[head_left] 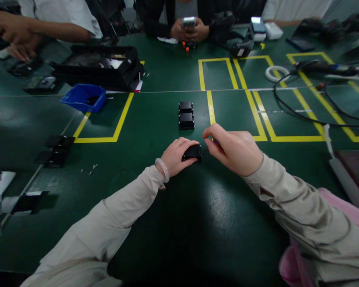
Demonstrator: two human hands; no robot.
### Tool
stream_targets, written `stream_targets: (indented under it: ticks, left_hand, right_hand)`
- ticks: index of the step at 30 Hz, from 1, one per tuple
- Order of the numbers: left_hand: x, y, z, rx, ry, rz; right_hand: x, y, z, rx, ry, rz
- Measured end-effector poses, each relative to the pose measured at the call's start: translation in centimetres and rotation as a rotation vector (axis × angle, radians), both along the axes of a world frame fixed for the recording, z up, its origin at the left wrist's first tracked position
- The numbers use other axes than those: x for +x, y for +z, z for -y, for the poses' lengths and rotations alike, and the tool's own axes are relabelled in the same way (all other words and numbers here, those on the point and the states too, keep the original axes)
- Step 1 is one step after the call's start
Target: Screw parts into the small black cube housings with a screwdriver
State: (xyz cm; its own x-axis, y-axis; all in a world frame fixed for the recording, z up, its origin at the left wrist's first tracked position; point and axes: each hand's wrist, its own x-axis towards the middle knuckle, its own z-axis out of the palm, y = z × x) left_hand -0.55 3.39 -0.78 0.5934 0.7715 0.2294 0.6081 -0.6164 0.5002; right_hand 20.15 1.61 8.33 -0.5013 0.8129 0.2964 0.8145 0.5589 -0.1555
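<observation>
My left hand [177, 156] grips a small black box [193, 151] on the green table, thumb on the near side and fingers over the far side. Small bright screw heads show at the box's right end. Just right of it, my right hand [231, 148] is raised with thumb and forefinger pinched together; whatever is between them, if anything, is too small to make out. Beyond both hands, two more black boxes [186, 115] stand one behind the other, with bright screws along their sides.
Loose screws [90, 170] lie at the left, near stacked black parts [55, 151]. A blue bin [85, 97] and a black crate [98, 67] stand farther back. A black cable [290, 109] and a white ring [277, 73] lie at the right. Several people sit opposite.
</observation>
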Motion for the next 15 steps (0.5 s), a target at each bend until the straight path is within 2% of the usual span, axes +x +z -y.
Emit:
stream_targets:
  ticks: [15]
  left_hand:
    - [0.02, 0.19, 0.02, 0.006, 0.003, -0.018]
  right_hand:
    - [0.05, 0.09, -0.03, 0.024, -0.002, 0.003]
